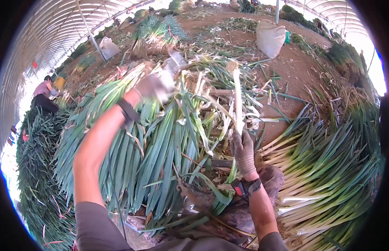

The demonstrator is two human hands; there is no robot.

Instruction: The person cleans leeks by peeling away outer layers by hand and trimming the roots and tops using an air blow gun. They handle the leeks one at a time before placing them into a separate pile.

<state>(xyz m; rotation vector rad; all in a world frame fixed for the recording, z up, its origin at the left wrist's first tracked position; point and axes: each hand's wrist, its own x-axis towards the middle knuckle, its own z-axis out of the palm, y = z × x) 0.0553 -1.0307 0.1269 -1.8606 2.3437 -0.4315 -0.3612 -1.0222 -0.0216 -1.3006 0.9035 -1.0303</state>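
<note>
Right hand (243,150) has its fingers wrapped tight round a leek stalk (237,100). The left hand (154,85) is a blur, so I can't tell its grip. I'd hold the stalk steady and strip the skins smoothly.

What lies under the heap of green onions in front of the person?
Brown soil shows around the heap; leaves cover whatever lies beneath. The right hand holds one stalk above it.

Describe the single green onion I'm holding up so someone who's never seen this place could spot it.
Start at the big heap of leafy green onions in the middle. At its right edge the gloved right hand grips one stalk; it alone stands upright, pale and bare, while the others lie flat.
</note>
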